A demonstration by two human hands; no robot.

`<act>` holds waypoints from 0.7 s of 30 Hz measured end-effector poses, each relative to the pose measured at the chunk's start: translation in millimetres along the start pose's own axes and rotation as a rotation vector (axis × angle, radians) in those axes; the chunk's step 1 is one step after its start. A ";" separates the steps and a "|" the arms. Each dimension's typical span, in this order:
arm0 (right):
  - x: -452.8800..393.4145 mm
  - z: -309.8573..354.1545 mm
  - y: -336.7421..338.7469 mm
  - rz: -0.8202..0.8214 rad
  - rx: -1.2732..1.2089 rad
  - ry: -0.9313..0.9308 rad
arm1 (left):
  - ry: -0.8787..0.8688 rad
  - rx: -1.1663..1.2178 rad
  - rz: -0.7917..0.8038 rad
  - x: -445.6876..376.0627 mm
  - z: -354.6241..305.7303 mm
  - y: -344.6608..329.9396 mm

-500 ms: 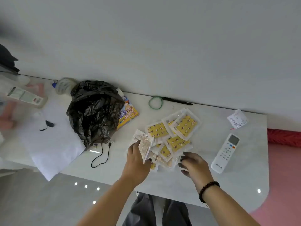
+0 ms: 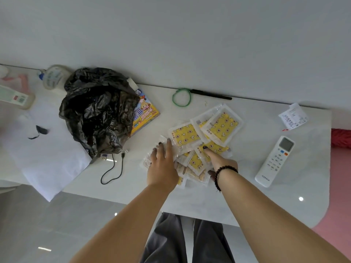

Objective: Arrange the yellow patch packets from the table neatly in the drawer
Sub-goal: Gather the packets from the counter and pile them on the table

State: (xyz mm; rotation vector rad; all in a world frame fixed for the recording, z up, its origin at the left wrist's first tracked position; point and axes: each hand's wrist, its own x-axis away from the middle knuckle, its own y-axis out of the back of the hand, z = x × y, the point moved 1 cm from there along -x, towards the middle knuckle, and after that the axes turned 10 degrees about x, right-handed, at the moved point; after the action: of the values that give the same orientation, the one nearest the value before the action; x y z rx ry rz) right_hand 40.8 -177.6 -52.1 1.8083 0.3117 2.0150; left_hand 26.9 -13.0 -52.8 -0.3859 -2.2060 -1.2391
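Several yellow patch packets [image 2: 221, 128] in clear wrappers lie in a loose overlapping pile on the white table [image 2: 237, 196]. My left hand [image 2: 163, 166] rests flat on the pile's left side, fingers straight, with pale packets [image 2: 145, 164] showing under its fingers. My right hand [image 2: 220, 160], with a dark bead bracelet at the wrist, reaches onto the pile's near right part. One finger lies straight on a yellow packet and the thumb sits at the pile's near edge. No drawer is in view.
A crumpled black plastic bag [image 2: 96, 112] lies left of the pile, with a colourful box [image 2: 145, 114] under its edge and a black cable [image 2: 112, 171]. A white remote [image 2: 275, 162], a receipt [image 2: 293, 116], a green band [image 2: 181, 97], a black pen [image 2: 210, 94] and white paper [image 2: 49, 158] share the table.
My left hand has lowered the packet it held up and now lies flat on the pile. My right hand has moved forward from the table onto the packets.
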 end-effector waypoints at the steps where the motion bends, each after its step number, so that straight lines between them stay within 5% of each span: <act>1: -1.9 5.4 -1.7 -0.015 0.047 0.005 | -0.007 -0.004 0.000 1.5 -0.6 2.2; 7: -8.8 21.0 10.4 -0.027 0.272 0.099 | 0.088 0.291 -0.133 5.9 5.0 22.9; 13: -2.5 -15.0 37.2 0.005 0.015 0.283 | 0.115 0.718 -0.169 30.6 6.0 37.6; 17: 20.8 -24.6 49.7 0.142 -0.197 0.410 | 0.172 1.014 -0.074 42.0 2.6 35.0; 21: 40.1 -28.8 33.1 0.343 -0.018 0.493 | 0.248 1.273 -0.026 45.8 -10.4 30.5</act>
State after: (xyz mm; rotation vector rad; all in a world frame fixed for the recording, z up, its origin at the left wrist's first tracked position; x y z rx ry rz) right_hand 4.4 -186.2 -5.9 1.4024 0.1241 2.6880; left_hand 9.5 -7.0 0.0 0.2992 -2.2763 0.2520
